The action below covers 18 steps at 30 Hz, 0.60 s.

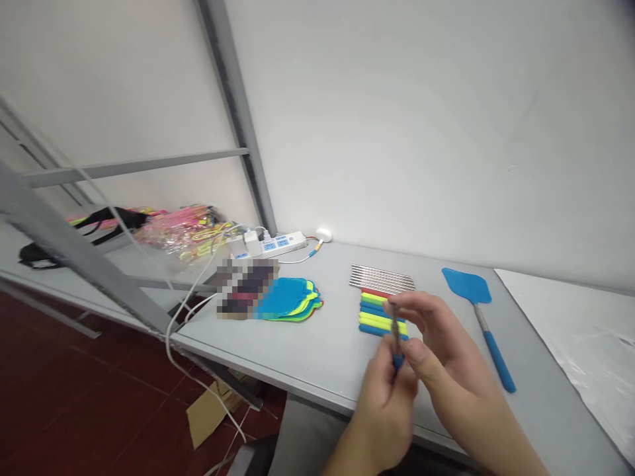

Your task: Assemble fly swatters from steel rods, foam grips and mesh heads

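Observation:
My left hand (387, 413) is closed around a blue handle (397, 361), whose end shows between the fingers. A metal rod (395, 327) stands up from this handle, pointing away from me. My right hand (454, 357) curls at the rod, its fingertips at the top end and the thumb lower down. Just behind my hands lies a row of blue, yellow, green and red handles (374, 317). Beyond them are several bare metal rods (381, 277) side by side. An assembled blue fly swatter (469, 285) lies to the right.
Stacked blue, yellow and green swatter heads (285, 297) lie left on the grey table (317, 357). A power strip (282, 244) with cables sits behind them. White plastic sheeting (570, 330) covers the right side. A metal frame (238, 112) rises at left; cardboard (206, 413) lies below.

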{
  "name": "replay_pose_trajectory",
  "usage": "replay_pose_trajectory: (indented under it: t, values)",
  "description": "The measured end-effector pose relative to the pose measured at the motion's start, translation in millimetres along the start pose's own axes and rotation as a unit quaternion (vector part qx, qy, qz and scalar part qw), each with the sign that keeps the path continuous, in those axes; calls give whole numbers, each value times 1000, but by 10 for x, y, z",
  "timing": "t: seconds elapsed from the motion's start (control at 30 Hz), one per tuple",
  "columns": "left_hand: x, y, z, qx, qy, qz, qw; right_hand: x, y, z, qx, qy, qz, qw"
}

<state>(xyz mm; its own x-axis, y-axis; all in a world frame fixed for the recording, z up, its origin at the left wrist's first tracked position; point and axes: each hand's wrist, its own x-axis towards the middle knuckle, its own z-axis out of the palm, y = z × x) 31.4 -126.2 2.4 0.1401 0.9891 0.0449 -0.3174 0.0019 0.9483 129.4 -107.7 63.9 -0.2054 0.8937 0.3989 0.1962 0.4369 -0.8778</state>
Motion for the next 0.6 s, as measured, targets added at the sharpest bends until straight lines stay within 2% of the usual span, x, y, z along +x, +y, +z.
replay_pose_trajectory:
  t: [0.07, 0.13, 0.17, 0.23, 0.3, 0.37, 0.43, 0.6]
  values:
    - [-43, 71, -294, -51, 68, 8, 996, 197, 2, 215, -52, -27, -56, 997]
    - [-102, 190, -649, -44, 145, 52, 987, 424, 99, 487, -142, -72, -122, 980]
    - [-145, 264, -833, -11, 172, 63, 983, 533, 176, 639, -208, -108, -157, 959]
    - [-256, 415, -1171, 59, 227, 86, 968, 713, 357, 952, -339, -174, -226, 896]
    - [-379, 531, -1416, 106, 291, 108, 945, 824, 532, 1237, -427, -215, -267, 837]
    - [-473, 584, -1542, 107, 354, 139, 919, 872, 670, 1452, -471, -234, -306, 794]
    - [-513, 579, -1573, 80, 387, 164, 904, 877, 763, 1576, -489, -239, -337, 769]
    - [-441, 479, -1546, 48, 381, 164, 908, 820, 835, 1553, -500, -236, -372, 746]
